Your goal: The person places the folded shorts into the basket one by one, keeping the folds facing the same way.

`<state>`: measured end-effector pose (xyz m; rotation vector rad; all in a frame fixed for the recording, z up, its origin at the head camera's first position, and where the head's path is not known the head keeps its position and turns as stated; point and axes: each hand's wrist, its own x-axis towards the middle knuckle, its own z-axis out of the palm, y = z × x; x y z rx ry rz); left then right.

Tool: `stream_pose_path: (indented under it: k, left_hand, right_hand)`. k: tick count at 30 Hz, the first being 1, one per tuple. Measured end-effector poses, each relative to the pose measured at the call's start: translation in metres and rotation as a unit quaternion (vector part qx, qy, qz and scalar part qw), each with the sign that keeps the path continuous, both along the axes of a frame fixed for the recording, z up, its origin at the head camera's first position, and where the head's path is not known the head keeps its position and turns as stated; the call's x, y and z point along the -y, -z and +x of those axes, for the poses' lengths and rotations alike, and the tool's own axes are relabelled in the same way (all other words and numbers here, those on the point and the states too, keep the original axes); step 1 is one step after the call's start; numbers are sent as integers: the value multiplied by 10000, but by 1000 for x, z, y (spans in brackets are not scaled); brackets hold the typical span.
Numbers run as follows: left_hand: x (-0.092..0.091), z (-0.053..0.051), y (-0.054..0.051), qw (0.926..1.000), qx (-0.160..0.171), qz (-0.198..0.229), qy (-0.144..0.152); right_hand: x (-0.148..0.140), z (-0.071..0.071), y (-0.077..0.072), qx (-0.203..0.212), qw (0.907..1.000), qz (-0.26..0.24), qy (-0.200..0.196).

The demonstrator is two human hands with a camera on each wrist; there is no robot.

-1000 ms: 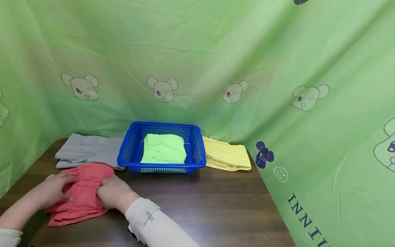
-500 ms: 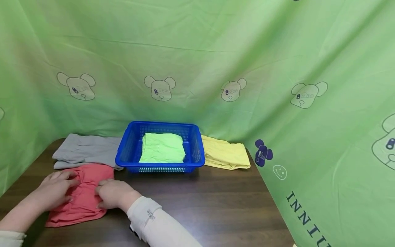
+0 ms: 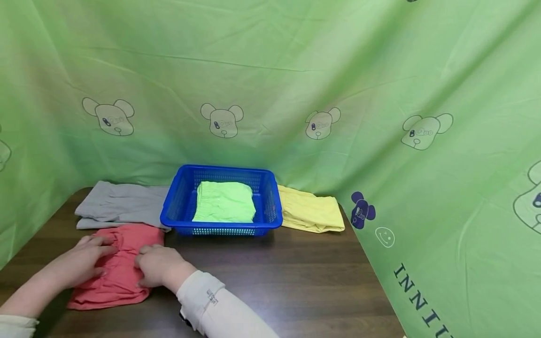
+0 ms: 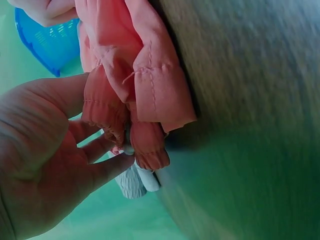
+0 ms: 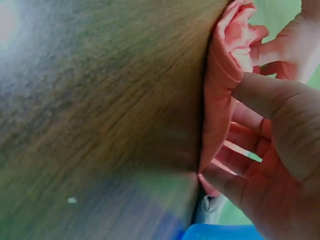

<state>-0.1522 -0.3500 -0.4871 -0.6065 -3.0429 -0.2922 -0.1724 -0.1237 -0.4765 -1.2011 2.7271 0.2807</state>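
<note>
red garment (image 3: 122,270): matt cloth | basket (image 3: 221,226): glossy plastic | table (image 3: 304,281): wood-grained

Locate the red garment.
In the head view, the red garment lies on the table at lower left, between the left hand and right hand, just in front of the grey garment.

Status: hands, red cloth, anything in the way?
Left hand and right hand touching red cloth. Cloth creased, on table. Nothing seen blocking hands; gray cloth at far edge.
</note>
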Motion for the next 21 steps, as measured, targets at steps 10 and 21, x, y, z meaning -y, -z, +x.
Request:
stream_pose_path:
  k: [10, 21]
  left_hand:
    - [-12, 4, -2, 9997, 66, 182, 144]
    - [-27, 7, -4, 9996, 169, 162, 124]
  right_hand:
    - [-13, 5, -3, 48, 9999, 42, 136]
    - [-33, 6, -4, 95, 9997, -226, 53]
